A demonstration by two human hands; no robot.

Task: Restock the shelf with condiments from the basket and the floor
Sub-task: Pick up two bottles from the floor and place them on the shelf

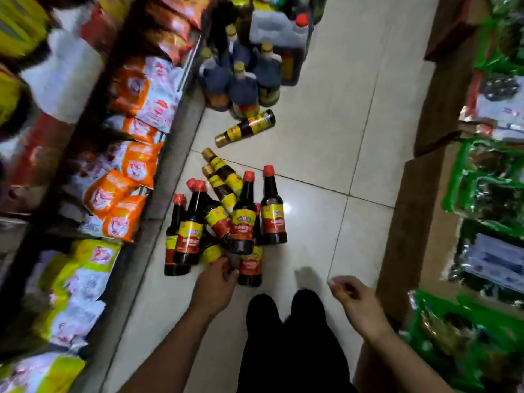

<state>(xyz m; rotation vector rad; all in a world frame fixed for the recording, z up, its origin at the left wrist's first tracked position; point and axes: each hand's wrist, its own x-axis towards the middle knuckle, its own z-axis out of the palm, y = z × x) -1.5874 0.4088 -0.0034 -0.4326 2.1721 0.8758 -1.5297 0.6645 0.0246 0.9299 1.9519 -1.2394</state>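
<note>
The left hand point(217, 282) is gripping a bottle point(212, 253) in the pile on the floor point(312, 137), while the right hand point(354, 297) is hanging loosely curled, holding nothing.

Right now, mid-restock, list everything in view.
Red-cap bottles: about six, dark, yellow-red labels, clustered on floor.
Gold-cap bottles: three, dark, lying on floor; one apart.
Blue bottles: four, gold caps, standing farther along by shelf.
Jug: one, pale, red cap, behind them.
Orange packets: many, left shelf.
Yellow packets: several, left shelf, nearer.
Green packets: many, boxes on right.
Legs: two, black trousers, bottom centre.
Left grip: holds one bottle at cluster's near edge.
Right grip: loosely curled, empty.
</note>
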